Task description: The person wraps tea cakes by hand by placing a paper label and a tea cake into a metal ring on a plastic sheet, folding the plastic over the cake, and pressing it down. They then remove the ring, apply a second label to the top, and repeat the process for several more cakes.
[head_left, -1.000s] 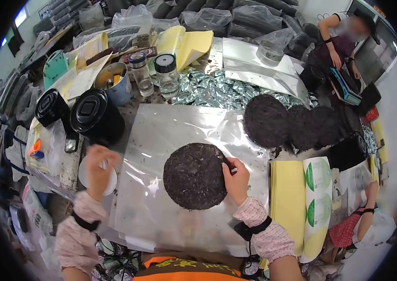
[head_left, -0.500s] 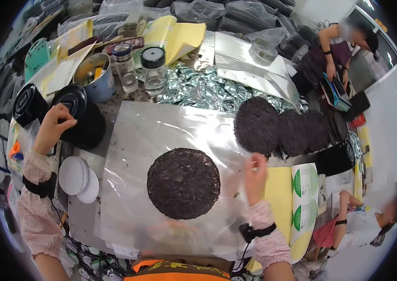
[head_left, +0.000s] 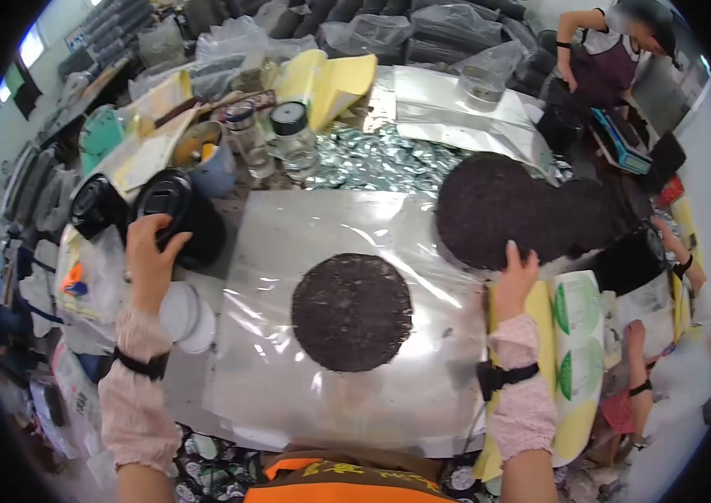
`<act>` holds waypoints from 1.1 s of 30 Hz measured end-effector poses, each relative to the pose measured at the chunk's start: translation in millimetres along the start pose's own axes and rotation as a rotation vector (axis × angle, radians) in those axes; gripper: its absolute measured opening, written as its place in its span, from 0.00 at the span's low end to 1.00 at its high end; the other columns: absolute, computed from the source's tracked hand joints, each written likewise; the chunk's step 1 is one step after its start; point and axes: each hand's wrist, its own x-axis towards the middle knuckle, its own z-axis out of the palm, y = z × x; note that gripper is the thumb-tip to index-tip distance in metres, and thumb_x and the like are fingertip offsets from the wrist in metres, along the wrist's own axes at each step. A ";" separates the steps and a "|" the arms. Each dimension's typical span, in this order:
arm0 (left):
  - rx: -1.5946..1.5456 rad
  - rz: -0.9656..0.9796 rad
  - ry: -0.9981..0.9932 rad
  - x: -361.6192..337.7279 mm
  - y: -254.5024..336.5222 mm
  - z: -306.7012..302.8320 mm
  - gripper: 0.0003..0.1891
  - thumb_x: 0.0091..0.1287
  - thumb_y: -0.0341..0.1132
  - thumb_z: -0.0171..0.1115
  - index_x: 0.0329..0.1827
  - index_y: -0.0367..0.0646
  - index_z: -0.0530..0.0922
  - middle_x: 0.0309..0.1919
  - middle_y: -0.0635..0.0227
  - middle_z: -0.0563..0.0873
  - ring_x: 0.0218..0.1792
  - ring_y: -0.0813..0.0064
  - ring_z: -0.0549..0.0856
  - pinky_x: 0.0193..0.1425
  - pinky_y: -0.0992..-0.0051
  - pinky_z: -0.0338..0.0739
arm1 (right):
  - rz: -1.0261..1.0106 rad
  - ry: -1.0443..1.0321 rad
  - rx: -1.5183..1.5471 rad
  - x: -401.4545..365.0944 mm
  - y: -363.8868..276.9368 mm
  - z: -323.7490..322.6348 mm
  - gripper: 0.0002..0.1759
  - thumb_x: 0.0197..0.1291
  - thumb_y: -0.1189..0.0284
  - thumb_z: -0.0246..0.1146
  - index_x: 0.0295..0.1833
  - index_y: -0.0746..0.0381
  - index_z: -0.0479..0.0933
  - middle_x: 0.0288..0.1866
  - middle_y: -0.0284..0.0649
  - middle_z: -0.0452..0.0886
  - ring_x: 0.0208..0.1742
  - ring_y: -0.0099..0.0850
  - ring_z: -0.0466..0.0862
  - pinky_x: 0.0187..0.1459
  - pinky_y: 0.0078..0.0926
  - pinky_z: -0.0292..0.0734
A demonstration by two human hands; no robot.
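Observation:
My left hand (head_left: 151, 258) is at the near side of a large black canister (head_left: 196, 230), thumb and fingers apart by its lid. A smaller black canister (head_left: 97, 205) stands behind it. On the right, my right hand (head_left: 515, 283) has its fingers apart, with fingertips at the near edge of a large dark round cake (head_left: 485, 210). Between my hands, another dark round cake (head_left: 352, 313) lies flat on a clear plastic sheet (head_left: 276, 243) spread over the table.
White round discs (head_left: 183, 312) lie by my left wrist. Glass jars (head_left: 292, 134) and crumpled foil (head_left: 380, 159) are at the back. Yellow paper with green round labels (head_left: 575, 314) lies at right. One person (head_left: 615, 59) is at back right; another person's arm (head_left: 640, 369) shows nearer.
The view has shifted. My left hand's pinched fingers have spread by the canister lid. My right hand has moved to the large cake's edge. Another hand now shows by the black cylinder at right.

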 end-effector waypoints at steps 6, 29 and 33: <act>-0.407 -0.481 -0.505 34.9 -66.3 3.6 0.10 0.60 0.32 0.75 0.35 0.31 0.88 0.22 0.71 0.86 0.26 0.83 0.80 0.34 0.78 0.73 | 0.204 -0.137 0.327 -40.2 -25.8 -41.8 0.19 0.69 0.74 0.65 0.63 0.65 0.75 0.55 0.37 0.83 0.50 0.25 0.83 0.49 0.23 0.79; -0.450 0.617 -0.702 -117.1 161.3 46.7 0.18 0.62 0.38 0.72 0.55 0.46 0.84 0.43 0.64 0.83 0.46 0.63 0.81 0.51 0.64 0.76 | 0.792 -0.288 1.090 -74.6 -6.3 -38.7 0.22 0.74 0.68 0.54 0.68 0.66 0.72 0.66 0.49 0.79 0.65 0.45 0.81 0.68 0.46 0.75; -0.527 0.571 -0.804 -88.7 166.7 63.4 0.27 0.63 0.46 0.71 0.65 0.52 0.79 0.57 0.60 0.78 0.58 0.56 0.76 0.62 0.52 0.71 | 0.795 -0.381 1.048 -77.4 -3.9 -20.5 0.26 0.76 0.64 0.51 0.71 0.70 0.68 0.66 0.56 0.78 0.61 0.51 0.83 0.64 0.51 0.80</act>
